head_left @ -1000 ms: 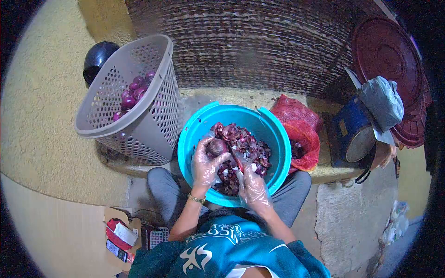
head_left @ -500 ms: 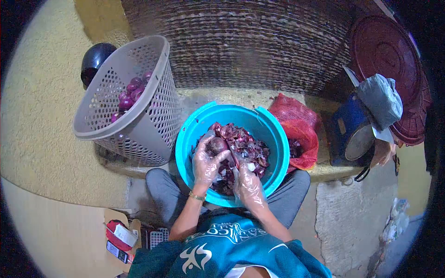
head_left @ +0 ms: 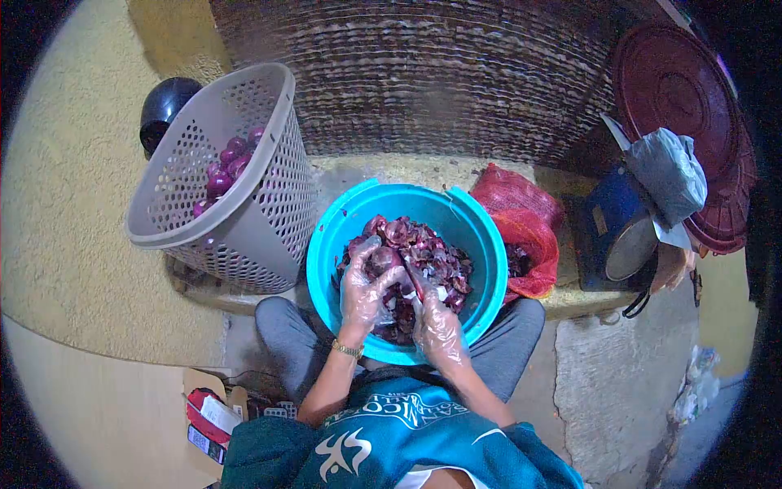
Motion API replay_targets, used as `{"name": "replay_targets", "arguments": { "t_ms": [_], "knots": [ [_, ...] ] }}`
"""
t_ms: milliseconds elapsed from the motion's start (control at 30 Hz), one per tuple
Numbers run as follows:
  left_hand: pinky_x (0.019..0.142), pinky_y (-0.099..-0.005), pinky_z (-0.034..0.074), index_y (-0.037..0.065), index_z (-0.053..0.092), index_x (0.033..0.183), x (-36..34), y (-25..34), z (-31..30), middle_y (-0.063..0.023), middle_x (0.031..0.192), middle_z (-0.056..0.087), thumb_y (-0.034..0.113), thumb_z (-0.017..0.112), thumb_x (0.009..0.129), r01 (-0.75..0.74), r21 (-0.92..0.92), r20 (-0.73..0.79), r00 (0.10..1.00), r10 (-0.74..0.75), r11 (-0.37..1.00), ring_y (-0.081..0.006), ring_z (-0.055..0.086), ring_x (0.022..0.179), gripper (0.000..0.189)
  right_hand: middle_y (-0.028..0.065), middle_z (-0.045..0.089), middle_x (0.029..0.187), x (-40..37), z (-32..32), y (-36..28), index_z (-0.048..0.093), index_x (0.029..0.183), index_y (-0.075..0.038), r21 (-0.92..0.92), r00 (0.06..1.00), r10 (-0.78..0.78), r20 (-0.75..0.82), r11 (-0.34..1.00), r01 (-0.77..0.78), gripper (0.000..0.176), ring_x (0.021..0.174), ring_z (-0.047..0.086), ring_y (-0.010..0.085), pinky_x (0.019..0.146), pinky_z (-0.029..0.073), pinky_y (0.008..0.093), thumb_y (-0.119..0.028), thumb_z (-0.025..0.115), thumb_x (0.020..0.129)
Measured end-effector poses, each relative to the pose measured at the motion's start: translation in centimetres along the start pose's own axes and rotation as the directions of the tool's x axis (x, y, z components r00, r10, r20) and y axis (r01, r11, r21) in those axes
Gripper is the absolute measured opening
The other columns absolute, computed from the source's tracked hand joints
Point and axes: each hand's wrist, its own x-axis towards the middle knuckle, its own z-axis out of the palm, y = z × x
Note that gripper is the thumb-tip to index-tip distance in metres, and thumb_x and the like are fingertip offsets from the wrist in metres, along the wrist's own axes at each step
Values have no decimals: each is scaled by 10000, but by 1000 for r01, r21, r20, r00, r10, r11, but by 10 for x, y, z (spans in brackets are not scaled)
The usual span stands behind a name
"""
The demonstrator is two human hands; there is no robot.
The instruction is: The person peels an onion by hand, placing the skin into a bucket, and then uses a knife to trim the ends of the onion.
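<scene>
Both my hands wear clear plastic gloves and work over a turquoise tub (head_left: 323,281). My left hand (head_left: 361,289), with a gold watch at the wrist, is closed around a red onion (head_left: 383,260). In my right hand (head_left: 441,330) is a slim knife (head_left: 415,278), its blade pointing up toward the onion and close to its right side. Fingers hide most of the knife's handle. Below both hands, loose purple onion skins and scraps (head_left: 440,265) cover the bottom of the tub.
At the left, a tilted grey perforated basket (head_left: 281,204) holds several peeled red onions (head_left: 220,183). A red mesh sack (head_left: 533,244) lies right of the tub. Farther right are a blue weighing scale (head_left: 611,216) and a dark red lid (head_left: 676,98). A phone (head_left: 205,442) rests at the lower left.
The onion has turned slightly in my left hand. The knife and my right hand have shifted a little; both hands stay over the tub.
</scene>
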Motion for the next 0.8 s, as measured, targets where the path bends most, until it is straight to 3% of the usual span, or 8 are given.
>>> {"name": "replay_targets", "arguments": {
  "t_ms": [33,100,200,267,400,667,767,800],
  "knots": [
    [986,-329,449,-14,510,1292,1,-1,-2,-85,1206,593,50,805,748,3,14,5,1000,-3,1000,-181,567,1086,622,242,576,678,-1,3,4,481,1213,-7,-4,995,-78,-57,997,78,310,596,587,446,517,424,515,-43,556,914],
    [986,-328,447,-14,511,1293,3,-3,-5,-78,1203,593,54,803,752,5,30,16,1000,-6,1000,-183,568,1080,619,238,575,674,-2,1,5,475,1234,-10,-41,998,-49,-31,998,48,334,590,585,444,513,421,511,-35,556,911],
    [929,-308,481,8,521,1294,-1,6,-4,-64,1180,599,89,770,798,95,-114,41,995,-90,989,-168,590,1040,561,233,577,673,-4,0,9,467,1262,-17,-63,999,-48,-9,997,47,367,587,587,440,508,421,507,-32,562,907],
    [860,-287,509,26,533,1291,-6,18,2,-50,1163,602,126,731,840,291,-257,69,957,-282,922,-151,609,1004,503,233,580,675,-4,-3,8,466,1268,-20,-52,997,-78,-20,996,77,377,590,591,439,506,423,508,-37,568,905],
    [818,-287,524,30,526,1299,-8,12,3,-47,1155,601,141,705,862,267,-263,83,964,-253,927,-147,619,990,485,240,596,696,-2,-16,-7,467,1269,-23,-20,999,-22,35,1000,22,386,619,609,442,509,440,510,-41,580,899],
    [895,-331,521,47,519,1305,-7,17,3,-37,1170,600,181,703,874,229,-319,77,973,-216,920,-158,609,1036,488,268,628,821,3,-11,2,516,1236,-31,-48,1000,6,23,999,-5,335,747,635,446,571,469,501,-80,587,913],
    [898,-352,530,46,520,1302,-3,1,-8,-36,1175,603,190,691,889,263,-346,19,962,-273,901,-171,614,1042,469,227,634,788,4,-15,22,487,1302,-62,100,993,-111,50,989,106,359,614,632,379,528,449,495,-113,537,950],
    [898,-352,530,46,520,1302,-3,-4,-10,-36,1175,603,190,691,889,266,-347,21,961,-276,899,-171,614,1042,469,174,617,751,5,-22,18,510,1271,-54,263,995,0,105,964,-28,316,598,608,302,531,445,443,-136,523,967]
  ]
}}
